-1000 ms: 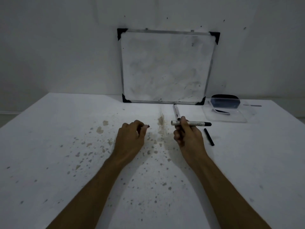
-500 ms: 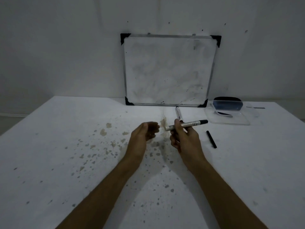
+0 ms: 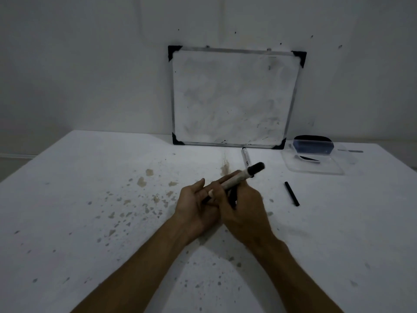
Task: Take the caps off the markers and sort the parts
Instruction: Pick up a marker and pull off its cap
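Observation:
A white marker (image 3: 239, 176) with a black cap at its far end is held above the table, pointing up and to the right. My right hand (image 3: 243, 206) grips its barrel. My left hand (image 3: 196, 206) has closed in beside it and wraps the marker's near end; the two hands touch. A second white marker (image 3: 245, 157) lies on the table just beyond, pointing at the whiteboard. A loose black cap (image 3: 291, 193) lies on the table to the right of my hands.
A whiteboard (image 3: 234, 98) leans on the wall at the table's back. A clear plastic tray (image 3: 316, 170) at the back right holds a dark eraser (image 3: 312, 145) and a black part. The white table (image 3: 90, 199) is speckled with brown stains.
My left hand has moved right and joined my right hand on the marker. The marker has tilted, its capped end now raised and pointing away.

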